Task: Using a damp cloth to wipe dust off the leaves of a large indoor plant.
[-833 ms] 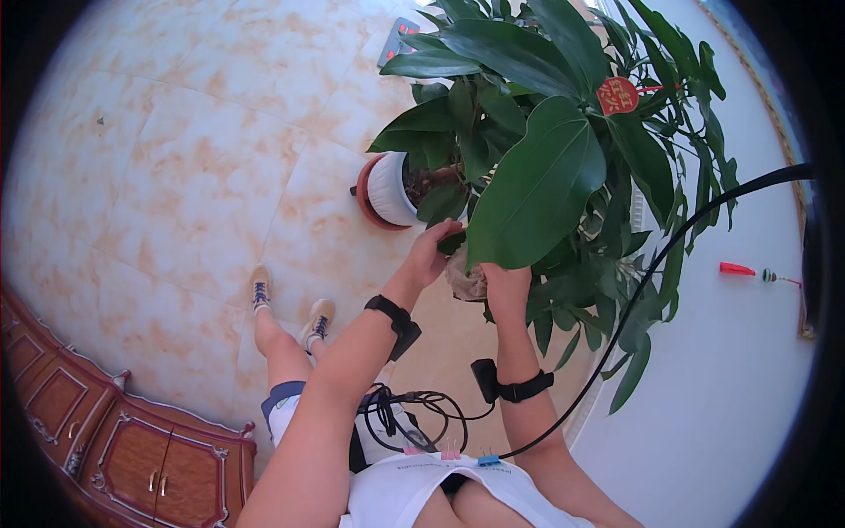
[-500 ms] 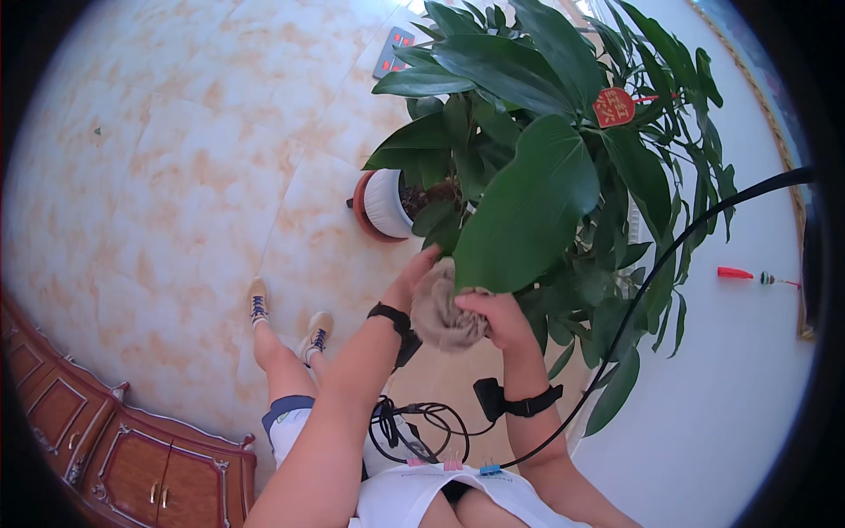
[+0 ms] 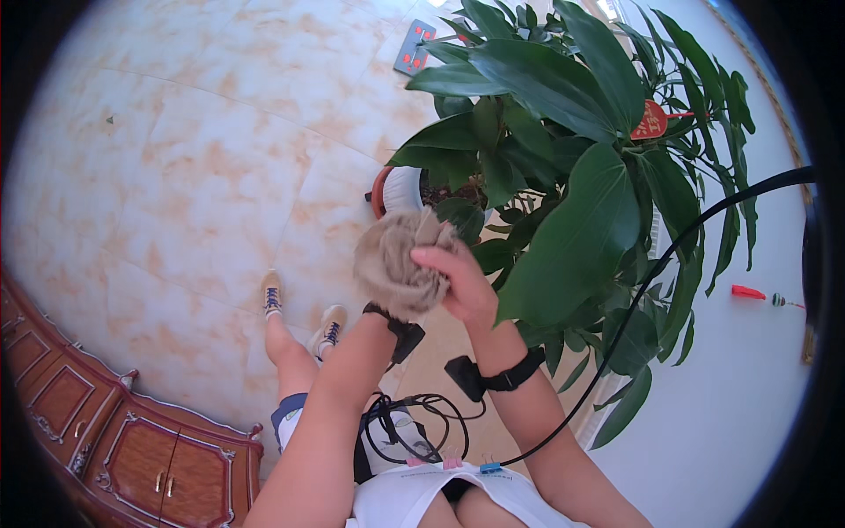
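My right hand (image 3: 464,277) is closed on a bunched beige-brown cloth (image 3: 387,264), its thumb pressed on the near side. The cloth covers my left hand, so only its wrist and the black wristband (image 3: 400,330) show; its fingers are hidden. Right of the cloth hangs a large broad green leaf (image 3: 576,242), apart from both hands. It belongs to a tall potted plant (image 3: 528,132) whose white pot (image 3: 402,191) stands in a reddish-brown saucer (image 3: 379,195) beyond the cloth.
A black cable (image 3: 651,273) arcs past my right arm, with loops (image 3: 422,418) at my waist. Carved wooden cabinets (image 3: 150,458) stand at lower left. A grey board with red marks (image 3: 414,48) lies beyond the pot. A red tassel (image 3: 748,291) hangs by the white wall.
The cloth has moved left and away from the big leaf's edge, my right hand with it. My left hand has gone out of sight behind the cloth. The view has shifted slightly.
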Demonstrator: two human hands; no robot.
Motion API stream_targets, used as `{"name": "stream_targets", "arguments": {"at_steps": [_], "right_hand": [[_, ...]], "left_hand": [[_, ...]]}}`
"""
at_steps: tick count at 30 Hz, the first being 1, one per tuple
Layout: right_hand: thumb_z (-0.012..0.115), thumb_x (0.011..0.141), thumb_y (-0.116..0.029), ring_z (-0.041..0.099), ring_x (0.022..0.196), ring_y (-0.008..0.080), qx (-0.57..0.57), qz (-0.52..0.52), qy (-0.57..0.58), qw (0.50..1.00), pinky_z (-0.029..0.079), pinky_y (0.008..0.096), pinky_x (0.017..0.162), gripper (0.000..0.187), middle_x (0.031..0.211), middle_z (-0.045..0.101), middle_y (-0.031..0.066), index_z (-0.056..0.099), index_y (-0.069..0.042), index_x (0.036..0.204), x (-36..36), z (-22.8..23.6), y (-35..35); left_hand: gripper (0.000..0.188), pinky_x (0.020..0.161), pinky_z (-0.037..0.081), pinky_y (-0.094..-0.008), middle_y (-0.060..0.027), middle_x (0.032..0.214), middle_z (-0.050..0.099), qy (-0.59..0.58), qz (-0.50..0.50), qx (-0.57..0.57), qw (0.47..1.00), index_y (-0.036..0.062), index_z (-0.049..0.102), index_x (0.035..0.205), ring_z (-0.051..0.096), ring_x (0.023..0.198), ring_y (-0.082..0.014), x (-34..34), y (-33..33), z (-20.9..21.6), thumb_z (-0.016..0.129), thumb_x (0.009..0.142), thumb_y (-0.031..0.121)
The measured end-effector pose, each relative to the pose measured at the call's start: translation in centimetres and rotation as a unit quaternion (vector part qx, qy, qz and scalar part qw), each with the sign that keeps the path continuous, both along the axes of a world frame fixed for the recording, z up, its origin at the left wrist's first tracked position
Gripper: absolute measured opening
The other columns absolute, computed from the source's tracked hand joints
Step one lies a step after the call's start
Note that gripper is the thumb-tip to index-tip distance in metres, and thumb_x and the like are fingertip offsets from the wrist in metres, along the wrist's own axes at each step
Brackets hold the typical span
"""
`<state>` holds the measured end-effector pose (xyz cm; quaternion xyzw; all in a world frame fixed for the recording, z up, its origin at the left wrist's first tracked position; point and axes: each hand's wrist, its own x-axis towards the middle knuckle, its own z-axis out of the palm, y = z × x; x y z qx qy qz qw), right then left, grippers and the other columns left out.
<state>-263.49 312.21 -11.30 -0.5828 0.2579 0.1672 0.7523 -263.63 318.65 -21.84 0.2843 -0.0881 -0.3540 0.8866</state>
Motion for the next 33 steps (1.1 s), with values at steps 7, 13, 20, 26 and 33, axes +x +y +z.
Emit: {"name": "stream_targets", "arguments": {"at_steps": [7,13,20,26,33], "right_hand": [[0.055,0.067,-0.008,0.054,0.086,0.0259,-0.611,0.104,-0.097,0.778,0.043,0.032,0.073,0.04,0.095,0.054,0.0144,0.047,-0.003,0.105,4.4,3.0,-1.3],[0.055,0.07,-0.015,0.053,0.086,0.0323,-0.722,0.152,-0.089,0.669,0.04,0.0388,0.074,0.032,0.09,0.056,0.0163,0.05,-0.003,0.099,2.9,0.1,-5.2],[0.058,0.061,-0.008,0.051,0.089,0.0311,-0.691,0.214,-0.115,0.681,0.039,0.0359,0.08,0.034,0.097,0.054,0.0136,0.053,-0.003,0.094,-0.1,0.7,-2.3],[0.058,0.057,0.0,0.054,0.081,0.0202,-0.501,0.243,0.032,0.83,0.042,0.028,0.073,0.04,0.089,0.056,0.009,0.052,0.002,0.097,-2.4,3.0,-0.9],[0.058,0.065,-0.002,0.053,0.073,0.0125,-0.283,-0.092,0.023,0.954,0.044,0.0249,0.068,0.037,0.084,0.057,0.0067,0.05,0.002,0.101,-1.1,4.9,-5.6]], "left_hand": [[0.029,0.08,0.041,-0.0293,-0.0019,0.106,0.049,0.283,-0.1,-0.14,0.944,0.0118,0.041,0.113,0.05,0.092,-0.0137,2.8,-2.0,0.5,0.038,0.085,0.02],[0.036,0.084,0.039,-0.03,-0.0014,0.113,0.046,0.296,-0.108,-0.194,0.929,0.0094,0.039,0.115,0.047,0.098,-0.014,2.6,-3.1,0.8,0.038,0.087,0.031],[0.067,0.084,0.035,-0.0323,-0.0019,0.108,0.048,0.35,-0.13,-0.253,0.892,0.0098,0.04,0.115,0.044,0.098,-0.0129,2.9,-2.0,2.0,0.033,0.075,0.063],[0.081,0.091,0.03,-0.0348,-0.0082,0.122,0.038,0.253,-0.172,-0.272,0.913,0.0016,0.03,0.123,0.039,0.108,-0.0168,3.3,-2.6,1.1,0.028,0.074,0.065],[0.073,0.095,0.025,-0.0328,-0.0107,0.125,0.033,0.275,-0.188,-0.267,0.904,-0.0003,0.026,0.124,0.034,0.113,-0.0198,2.5,-2.7,1.2,0.029,0.079,0.058]]}}
